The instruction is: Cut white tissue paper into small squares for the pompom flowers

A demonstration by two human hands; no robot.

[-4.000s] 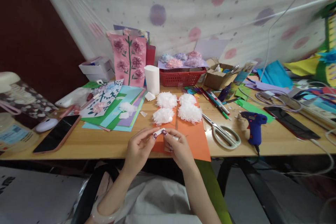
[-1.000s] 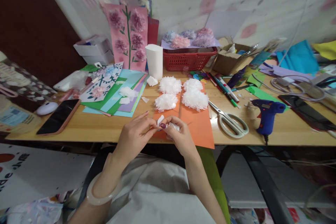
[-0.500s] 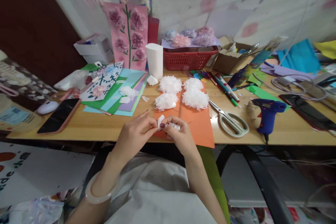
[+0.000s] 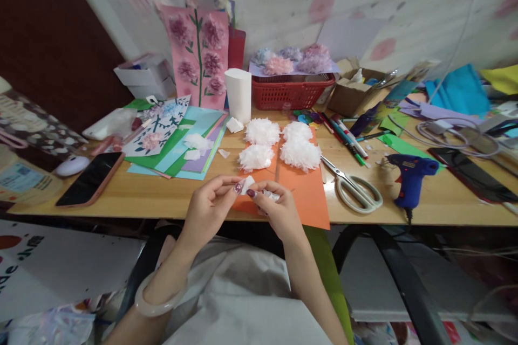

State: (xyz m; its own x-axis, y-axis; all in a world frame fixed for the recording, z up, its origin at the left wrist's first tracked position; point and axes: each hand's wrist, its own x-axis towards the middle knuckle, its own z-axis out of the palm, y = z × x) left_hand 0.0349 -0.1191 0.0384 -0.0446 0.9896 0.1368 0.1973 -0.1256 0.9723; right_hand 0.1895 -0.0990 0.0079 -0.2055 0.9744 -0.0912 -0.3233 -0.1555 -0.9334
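Above the front edge of the desk, my left hand (image 4: 212, 199) pinches a small piece of white tissue paper (image 4: 246, 184) between thumb and fingers. My right hand (image 4: 277, 205) is closed beside it, its thumb against the same piece, with more white tissue showing between its curled fingers. Under and beyond my hands lies an orange paper sheet (image 4: 307, 199). Fluffy white tissue flowers (image 4: 300, 154), several of them, sit in two rows at its far end. Loose white tissue pieces (image 4: 197, 143) rest on the coloured paper to the left.
Scissors (image 4: 358, 188) and a blue glue gun (image 4: 410, 178) lie to the right, markers (image 4: 348, 137) behind them. A phone (image 4: 91, 179) and coloured paper sheets (image 4: 174, 156) are on the left. At the back stand a white paper roll (image 4: 238, 96) and a red basket (image 4: 287, 94).
My left hand has turned so its thumb now shows on top of the tissue, fingers drawn in closer. The right hand stays nearly in place.
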